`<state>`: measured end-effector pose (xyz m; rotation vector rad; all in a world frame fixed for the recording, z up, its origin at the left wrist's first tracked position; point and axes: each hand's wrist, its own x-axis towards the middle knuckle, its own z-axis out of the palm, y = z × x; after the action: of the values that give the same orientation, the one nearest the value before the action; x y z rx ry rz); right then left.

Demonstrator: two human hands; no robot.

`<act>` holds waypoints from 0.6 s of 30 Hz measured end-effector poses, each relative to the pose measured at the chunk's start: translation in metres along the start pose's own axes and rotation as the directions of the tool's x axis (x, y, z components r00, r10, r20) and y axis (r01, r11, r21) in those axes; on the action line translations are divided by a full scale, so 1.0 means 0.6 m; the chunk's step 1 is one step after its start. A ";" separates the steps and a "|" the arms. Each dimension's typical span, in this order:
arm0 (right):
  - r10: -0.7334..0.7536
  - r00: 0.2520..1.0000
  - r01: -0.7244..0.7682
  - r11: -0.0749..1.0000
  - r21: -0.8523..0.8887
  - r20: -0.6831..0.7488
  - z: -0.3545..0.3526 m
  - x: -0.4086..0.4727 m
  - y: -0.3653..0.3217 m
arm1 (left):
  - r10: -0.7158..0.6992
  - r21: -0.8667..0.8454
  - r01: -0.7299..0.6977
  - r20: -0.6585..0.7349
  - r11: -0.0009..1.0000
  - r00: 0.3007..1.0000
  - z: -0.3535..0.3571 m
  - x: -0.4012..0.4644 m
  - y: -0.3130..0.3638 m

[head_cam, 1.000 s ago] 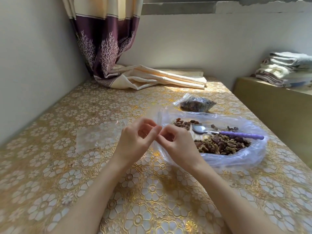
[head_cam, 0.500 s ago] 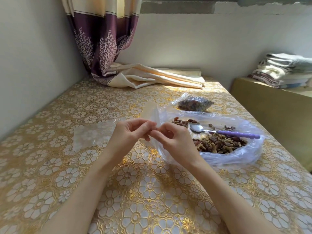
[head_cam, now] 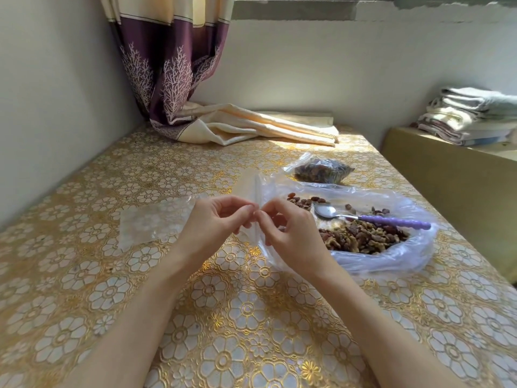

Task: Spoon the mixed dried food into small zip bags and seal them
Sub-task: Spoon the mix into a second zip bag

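Observation:
A small clear zip bag (head_cam: 253, 191) stands upright between my hands, held edge-on above the table. My left hand (head_cam: 215, 222) pinches one side of its lower part and my right hand (head_cam: 288, 231) pinches the other side, fingertips almost meeting. To the right lies a large open plastic bag (head_cam: 391, 259) with mixed dried food (head_cam: 361, 238) inside. A spoon with a purple handle (head_cam: 391, 220) rests on that food. A filled small zip bag (head_cam: 321, 170) lies behind the big bag.
A flat pile of empty clear bags (head_cam: 152, 222) lies to the left of my hands. A curtain (head_cam: 173, 74) hangs at the back corner, its cream end spread on the gold floral tablecloth (head_cam: 237, 317). Folded towels (head_cam: 470, 116) sit on a side unit at right.
My hands have stayed together on the small bag, working its edge; the bag now stands more upright between the fingertips. Nothing else on the table has moved.

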<state>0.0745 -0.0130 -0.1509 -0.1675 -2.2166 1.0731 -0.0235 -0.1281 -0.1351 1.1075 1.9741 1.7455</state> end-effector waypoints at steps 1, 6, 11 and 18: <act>-0.012 1.000 0.012 0.998 -0.054 -0.004 0.001 0.000 0.001 | 0.015 0.056 -0.014 -0.011 0.998 1.000 0.002 -0.001 0.000; -0.054 0.999 0.053 0.974 -0.218 0.005 0.001 -0.001 0.003 | 0.027 0.110 -0.023 -0.038 0.994 0.999 0.009 -0.002 0.001; -0.095 0.995 0.089 0.958 -0.273 -0.007 0.004 -0.003 0.004 | 0.063 0.204 -0.045 -0.083 0.978 0.995 0.017 -0.005 -0.001; -0.070 0.997 0.062 0.976 -0.210 -0.031 0.007 -0.005 0.005 | 0.181 0.429 -0.127 -0.087 0.894 0.980 0.020 -0.009 0.001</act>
<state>0.0739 -0.0149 -0.1563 -0.2023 -2.2815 0.7932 -0.0118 -0.1231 -0.1384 1.3491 2.4861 1.5275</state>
